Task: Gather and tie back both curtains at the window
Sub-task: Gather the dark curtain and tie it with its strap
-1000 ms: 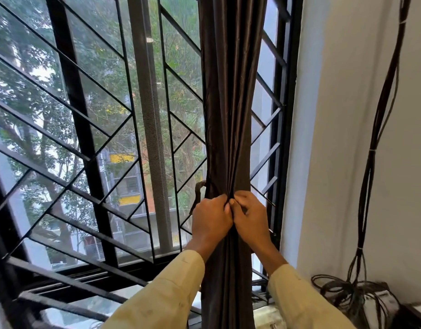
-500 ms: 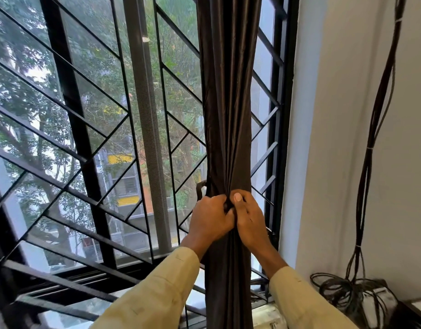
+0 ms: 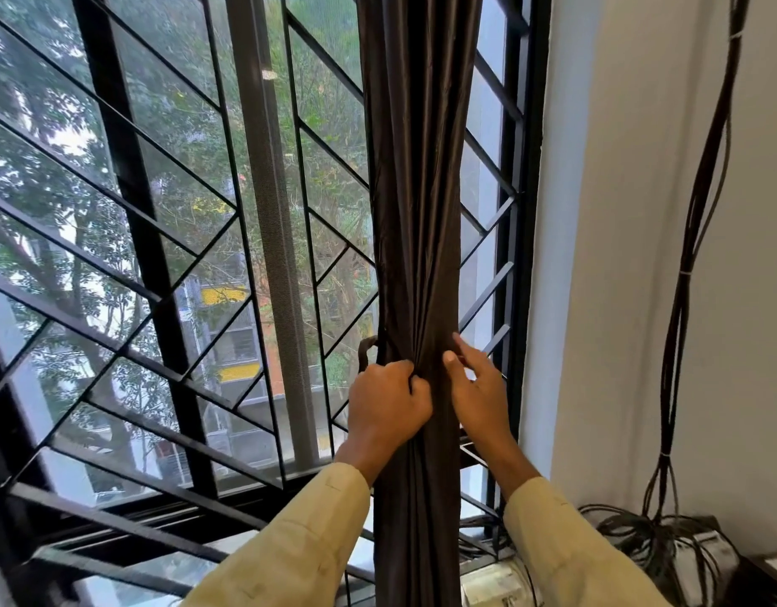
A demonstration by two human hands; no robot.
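Note:
A dark brown curtain [image 3: 417, 190] hangs gathered into a narrow bunch in front of the right part of the window. My left hand [image 3: 386, 405] grips the bunch from its left side, fingers curled into the folds. A small loop of dark tie-back strap [image 3: 365, 352] sticks out just left of the bunch, above that hand. My right hand [image 3: 478, 392] is at the bunch's right side with its fingers straight and spread, the thumb touching the cloth. Only this one curtain is in view.
A black metal grille [image 3: 128, 203] with slanted bars covers the window. The white wall [image 3: 618, 256] stands to the right, with a bundle of dark cables [image 3: 693, 238] running down to a coil [image 3: 649, 536] on a ledge. A white device [image 3: 492, 580] sits below the curtain.
My right hand has let go of the curtain folds and opened, moving slightly right. The left hand keeps its grip at the same spot.

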